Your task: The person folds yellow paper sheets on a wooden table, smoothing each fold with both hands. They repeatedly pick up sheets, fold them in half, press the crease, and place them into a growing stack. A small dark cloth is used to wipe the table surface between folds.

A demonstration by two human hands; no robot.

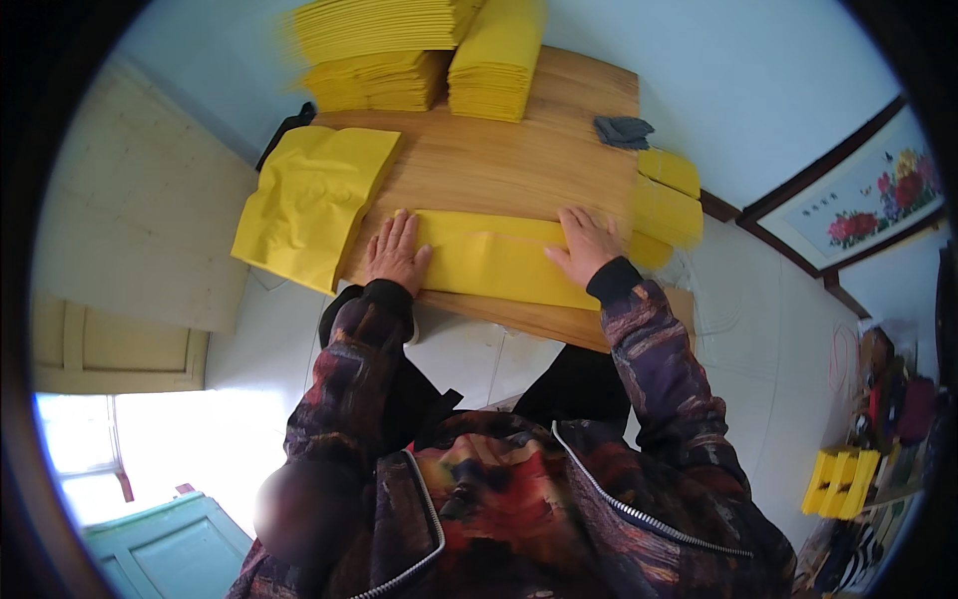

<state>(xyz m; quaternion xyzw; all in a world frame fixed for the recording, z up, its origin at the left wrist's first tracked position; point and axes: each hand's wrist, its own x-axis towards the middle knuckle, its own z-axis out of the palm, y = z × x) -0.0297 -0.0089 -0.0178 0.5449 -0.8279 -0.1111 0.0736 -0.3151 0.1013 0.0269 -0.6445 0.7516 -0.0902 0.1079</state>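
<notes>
A long folded yellow sheet (489,255) lies along the near edge of the wooden table (499,160); I cannot tell whether it is paper or cloth. My left hand (395,252) rests palm down over its left end, fingers stretched forward. At the right end, my right hand (591,245) lies with its thumb spread from the fingers, touching the sheet. Both hands are open and grip nothing. A larger creased yellow sheet (309,200) is spread to the left of my left hand, partly hanging past the table's edge.
Tall stacks of folded yellow sheets (494,75) stand at the back against the wall. A dark grey cloth (624,132) lies at the far right corner. More yellow bundles (667,212) sit just beyond the table's right edge. A framed flower picture (863,195) is at the right.
</notes>
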